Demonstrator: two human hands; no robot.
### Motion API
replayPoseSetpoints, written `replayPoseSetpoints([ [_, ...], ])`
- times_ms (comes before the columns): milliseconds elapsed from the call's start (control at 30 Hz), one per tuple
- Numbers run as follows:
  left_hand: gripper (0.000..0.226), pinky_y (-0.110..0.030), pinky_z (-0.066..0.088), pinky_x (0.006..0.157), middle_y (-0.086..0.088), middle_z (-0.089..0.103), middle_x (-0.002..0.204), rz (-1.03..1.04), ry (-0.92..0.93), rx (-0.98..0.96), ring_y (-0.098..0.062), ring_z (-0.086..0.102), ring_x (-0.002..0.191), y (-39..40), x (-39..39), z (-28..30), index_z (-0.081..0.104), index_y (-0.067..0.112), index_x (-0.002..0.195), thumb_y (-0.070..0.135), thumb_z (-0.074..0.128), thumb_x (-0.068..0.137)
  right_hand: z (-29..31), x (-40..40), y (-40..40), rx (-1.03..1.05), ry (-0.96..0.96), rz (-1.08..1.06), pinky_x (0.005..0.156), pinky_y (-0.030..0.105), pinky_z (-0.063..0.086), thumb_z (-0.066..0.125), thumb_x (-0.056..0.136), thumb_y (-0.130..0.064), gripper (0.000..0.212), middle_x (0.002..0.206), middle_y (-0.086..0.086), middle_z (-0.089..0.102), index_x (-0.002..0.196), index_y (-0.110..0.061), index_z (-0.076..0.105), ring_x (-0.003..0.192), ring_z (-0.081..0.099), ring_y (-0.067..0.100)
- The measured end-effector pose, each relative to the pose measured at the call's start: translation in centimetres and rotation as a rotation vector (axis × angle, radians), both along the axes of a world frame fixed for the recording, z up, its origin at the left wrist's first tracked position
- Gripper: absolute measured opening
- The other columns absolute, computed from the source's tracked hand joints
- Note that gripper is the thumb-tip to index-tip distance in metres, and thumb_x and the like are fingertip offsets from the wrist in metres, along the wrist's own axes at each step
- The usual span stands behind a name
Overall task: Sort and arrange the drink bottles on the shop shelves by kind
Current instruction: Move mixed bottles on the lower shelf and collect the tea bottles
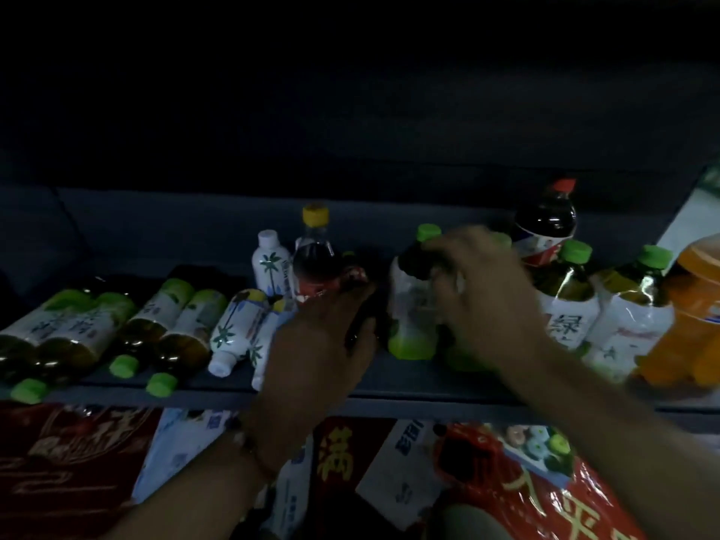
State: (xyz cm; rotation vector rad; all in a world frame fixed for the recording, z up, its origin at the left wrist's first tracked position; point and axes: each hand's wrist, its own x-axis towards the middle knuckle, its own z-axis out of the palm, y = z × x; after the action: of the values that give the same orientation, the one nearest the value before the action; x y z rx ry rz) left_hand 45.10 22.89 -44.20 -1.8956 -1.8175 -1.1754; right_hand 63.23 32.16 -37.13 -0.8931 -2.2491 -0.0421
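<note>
- The shelf [389,387] is a flat grey board with a straight front lip, dim under a dark recess; all the drink bottles sit on it.
- An orange soda bottle [697,325], bulbous clear plastic, stands at the far right end.
- A large dark cola bottle [545,224] with a red cap stands at the back, behind the right hand.
- Four tea bottles [97,329], smooth plastic with pale wrap labels and ribbed green caps, lie on their sides at the left, caps toward the front edge.
- Two upright green tea bottles [572,302] with glossy white labels stand between the right hand and the orange soda.
- The right hand [483,290] curls its fingers over the shoulder of a green-capped bottle [413,309], upright at mid-shelf; the grip is motion-blurred.
- The left hand [323,337] holds a dark cola bottle with a yellow cap [315,259], fingers wrapped round its lower body.
- Two white bottles with palm-tree prints [233,329] lie tilted just left of the left hand; a third [270,263] stands upright behind them.
- Below the shelf lie crinkled red foil packages [545,489] with gold characters.
</note>
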Motion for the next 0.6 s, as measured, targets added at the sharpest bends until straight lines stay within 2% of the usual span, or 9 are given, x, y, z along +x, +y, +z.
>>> replayPoseSetpoints([
  [67, 0.048, -0.035, 0.048, 0.089, -0.008, 0.065, 0.123, 0.100, 0.011, -0.052, -0.028, 0.060, 0.109, -2.3, -2.6, -2.2, 0.057, 0.015, 0.137, 0.036, 0.048, 0.095, -2.2, -3.0, -2.4, -0.195, -0.143, 0.116, 0.089, 0.027, 0.042, 0.048, 0.094, -0.022, 0.042, 0.133, 0.007, 0.051, 0.136, -0.016, 0.052, 0.113, 0.054, 0.023],
  [133, 0.061, -0.044, 0.049, 0.091, -0.014, 0.057, 0.134, 0.214, 0.029, -0.222, -0.038, 0.056, 0.115, -3.3, -5.1, -4.9, 0.051, 0.014, 0.142, 0.046, 0.047, 0.091, -5.1, -6.1, -3.0, -0.444, -0.373, 0.096, 0.105, 0.034, 0.036, 0.046, 0.098, -0.030, 0.063, 0.159, 0.004, 0.019, 0.154, -0.019, 0.019, 0.138, 0.033, 0.025],
  [200, 0.077, -0.052, 0.051, 0.093, -0.020, 0.046, 0.146, 0.269, 0.046, -0.363, -0.042, 0.050, 0.125, -3.3, -6.4, -7.1, 0.041, 0.017, 0.149, 0.060, 0.047, 0.085, -7.6, -8.0, -2.4, -0.541, -0.501, 0.028, 0.115, 0.042, 0.028, 0.051, 0.096, -0.033, 0.082, 0.163, 0.004, -0.007, 0.156, -0.020, -0.003, 0.147, 0.012, 0.029],
  [233, 0.081, -0.053, 0.051, 0.093, -0.021, 0.043, 0.148, 0.283, 0.070, -0.393, -0.042, 0.049, 0.126, -3.3, -6.7, -8.0, 0.039, 0.018, 0.150, 0.064, 0.048, 0.083, -8.5, -8.5, -2.0, -0.536, -0.525, -0.001, 0.117, 0.043, 0.025, 0.052, 0.095, -0.034, 0.084, 0.163, 0.006, -0.010, 0.155, -0.019, -0.005, 0.148, 0.008, 0.030],
  [300, 0.080, -0.050, 0.050, 0.095, -0.019, 0.042, 0.150, 0.289, 0.057, -0.391, -0.040, 0.047, 0.128, -3.1, -7.2, -9.3, 0.038, 0.019, 0.151, 0.062, 0.055, 0.085, -10.0, -8.8, -1.7, -0.467, -0.563, -0.059, 0.117, 0.041, 0.024, 0.051, 0.096, -0.036, 0.080, 0.163, 0.010, -0.002, 0.155, -0.015, 0.002, 0.147, 0.010, 0.032],
  [367, 0.077, -0.046, 0.049, 0.098, -0.014, 0.039, 0.153, 0.263, -0.060, -0.365, -0.036, 0.043, 0.134, -3.0, -7.3, -9.7, 0.034, 0.022, 0.153, 0.048, 0.067, 0.089, -10.9, -8.1, -2.5, -0.382, -0.541, -0.083, 0.112, 0.040, 0.031, 0.050, 0.095, -0.039, 0.068, 0.157, 0.013, 0.018, 0.151, -0.012, 0.021, 0.140, 0.025, 0.034],
  [467, 0.076, -0.042, 0.053, 0.092, -0.008, 0.043, 0.148, 0.234, -0.138, -0.346, -0.032, 0.048, 0.132, -3.1, -7.2, -9.2, 0.034, 0.024, 0.153, 0.028, 0.073, 0.089, -11.6, -7.3, -3.8, -0.223, -0.386, -0.085, 0.082, 0.043, 0.050, 0.063, 0.084, -0.045, 0.048, 0.120, 0.013, 0.053, 0.118, -0.012, 0.056, 0.103, 0.054, 0.034],
  [533, 0.073, -0.040, 0.053, 0.088, -0.006, 0.048, 0.142, 0.230, -0.143, -0.342, -0.030, 0.053, 0.125, -3.2, -7.4, -8.8, 0.037, 0.021, 0.152, 0.022, 0.073, 0.088, -11.7, -7.0, -4.1, -0.226, -0.296, -0.116, 0.074, 0.041, 0.050, 0.065, 0.082, -0.050, 0.045, 0.110, 0.012, 0.053, 0.106, -0.013, 0.057, 0.092, 0.056, 0.032],
  [600, 0.073, -0.035, 0.049, 0.094, -0.006, 0.050, 0.140, 0.245, -0.146, -0.356, -0.028, 0.053, 0.125, -3.4, -7.7, -8.3, 0.039, 0.020, 0.151, 0.021, 0.075, 0.087, -11.3, -6.8, -3.9, -0.379, -0.222, -0.144, 0.079, 0.039, 0.050, 0.060, 0.087, -0.051, 0.049, 0.122, 0.013, 0.045, 0.114, -0.013, 0.047, 0.101, 0.055, 0.030],
])
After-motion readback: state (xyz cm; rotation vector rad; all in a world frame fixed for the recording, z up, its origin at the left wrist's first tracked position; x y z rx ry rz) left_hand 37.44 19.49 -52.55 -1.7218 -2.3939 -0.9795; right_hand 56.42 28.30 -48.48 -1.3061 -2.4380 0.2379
